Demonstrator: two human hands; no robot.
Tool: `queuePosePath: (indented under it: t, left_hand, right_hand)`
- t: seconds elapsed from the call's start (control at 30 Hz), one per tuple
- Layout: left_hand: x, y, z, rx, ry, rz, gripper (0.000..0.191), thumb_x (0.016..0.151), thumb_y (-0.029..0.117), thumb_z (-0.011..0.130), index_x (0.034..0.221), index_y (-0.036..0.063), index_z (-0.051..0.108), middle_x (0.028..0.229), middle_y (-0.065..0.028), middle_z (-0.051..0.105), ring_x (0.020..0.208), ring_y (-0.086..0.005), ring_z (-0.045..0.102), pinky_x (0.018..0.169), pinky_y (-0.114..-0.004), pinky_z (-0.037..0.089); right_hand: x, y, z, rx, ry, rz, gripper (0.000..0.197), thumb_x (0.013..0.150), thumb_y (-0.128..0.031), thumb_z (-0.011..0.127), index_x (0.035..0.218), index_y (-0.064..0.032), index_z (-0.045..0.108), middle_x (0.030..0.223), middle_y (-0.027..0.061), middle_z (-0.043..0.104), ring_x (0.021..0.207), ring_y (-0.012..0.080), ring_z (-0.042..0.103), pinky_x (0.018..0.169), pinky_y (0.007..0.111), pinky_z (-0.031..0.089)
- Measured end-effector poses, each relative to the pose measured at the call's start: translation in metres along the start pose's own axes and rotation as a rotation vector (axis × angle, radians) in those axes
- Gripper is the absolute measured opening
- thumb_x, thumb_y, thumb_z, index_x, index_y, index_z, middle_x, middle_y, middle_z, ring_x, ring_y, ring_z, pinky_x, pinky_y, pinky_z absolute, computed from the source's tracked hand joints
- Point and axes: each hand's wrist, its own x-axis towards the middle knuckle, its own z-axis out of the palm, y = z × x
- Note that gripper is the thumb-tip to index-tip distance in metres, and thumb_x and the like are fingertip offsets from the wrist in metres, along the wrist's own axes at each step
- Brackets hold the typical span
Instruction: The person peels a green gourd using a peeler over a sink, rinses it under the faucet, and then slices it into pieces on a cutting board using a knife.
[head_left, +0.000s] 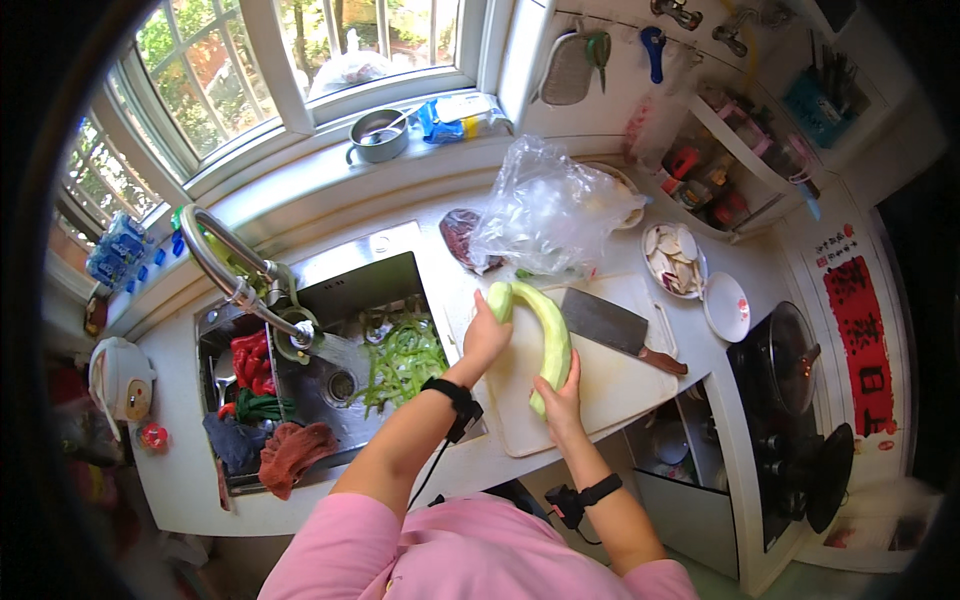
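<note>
My left hand grips one end of a peeled, pale green gourd above the board's left part. The gourd curves sharply near that hand; I cannot tell whether it is one piece or two. My right hand holds its lower end, fingers wrapped around it. Beneath is a white cutting board. A cleaver with a wooden handle lies on the board, right of the gourd, its handle reaching past the board's edge. Green peelings are heaped in the steel sink to the left.
Water runs from the curved faucet. Behind the board lie a clear plastic bag and a dark red package. A plate of sliced food and a white bowl stand near the stove. Cloths drape the sink's front edge.
</note>
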Motion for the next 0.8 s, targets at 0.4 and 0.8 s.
queuePosePath:
  t: [0.4, 0.8]
  left_hand:
    - [-0.020, -0.151, -0.160, -1.509, 0.167, -0.618, 0.044, 0.091, 0.049, 0.042, 0.095, 0.0058, 0.046, 0.075, -0.0055, 0.049, 0.057, -0.0186, 0.049, 0.052, -0.032, 0.046]
    - [-0.039, -0.167, -0.198, -1.770, 0.111, -0.339, 0.022, 0.090, 0.021, 0.049, 0.105, 0.0049, 0.054, 0.095, -0.0114, 0.059, 0.092, -0.0310, 0.057, 0.087, -0.050, 0.044]
  right_hand:
    - [-0.016, -0.016, 0.017, -0.563, -0.123, -0.237, 0.070, 0.073, 0.006, 0.055, 0.136, -0.0065, 0.029, 0.127, 0.0144, 0.036, 0.111, 0.0237, 0.045, 0.092, 0.036, 0.042]
    - [0.015, 0.036, 0.255, -0.676, -0.979, -0.048, 0.055, 0.085, -0.016, 0.061, 0.132, -0.0062, 0.036, 0.109, 0.0097, 0.053, 0.093, 0.0163, 0.054, 0.078, 0.028, 0.046]
